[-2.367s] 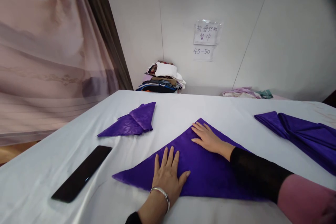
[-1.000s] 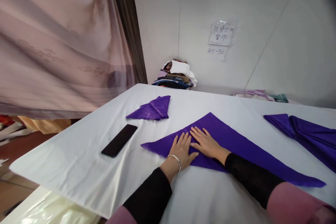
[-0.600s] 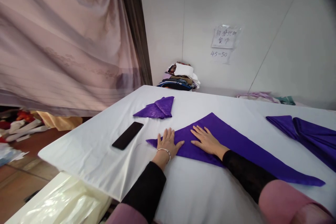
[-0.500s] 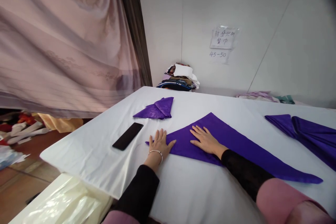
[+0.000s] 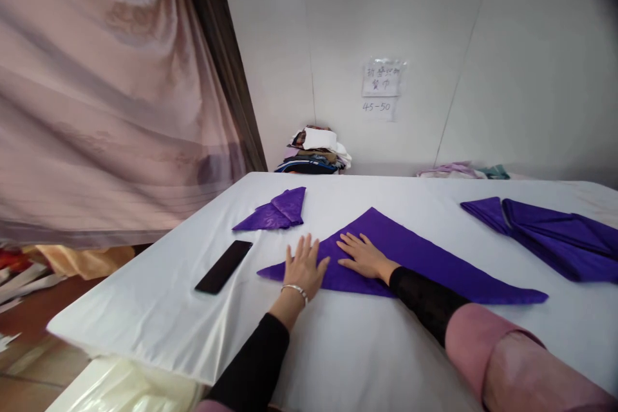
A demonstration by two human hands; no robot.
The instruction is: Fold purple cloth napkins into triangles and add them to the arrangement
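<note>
A purple cloth napkin (image 5: 425, 257), folded into a wide triangle, lies flat on the white-covered table (image 5: 367, 347) with its peak pointing away from me. My left hand (image 5: 304, 266), a bracelet at its wrist, rests on the napkin near the left corner with fingers spread. Just right of it, my right hand (image 5: 364, 256) lies flat on the middle of the cloth, fingers also apart. The napkin's left tip sticks out beyond my left hand. Part of the fabric is hidden under both hands and the right sleeve.
A smaller folded purple cloth (image 5: 277, 211) lies behind my left hand, with a black phone (image 5: 223, 267) in front of it. More purple cloth (image 5: 555, 232) is on the right. Piled clothes (image 5: 313, 151) sit beyond the far edge; a pink curtain (image 5: 96, 90) hangs at left.
My left hand has shifted inward along the napkin, uncovering more of its left tip. My right hand stays flat on the cloth. The whole view has turned slightly to the right.
</note>
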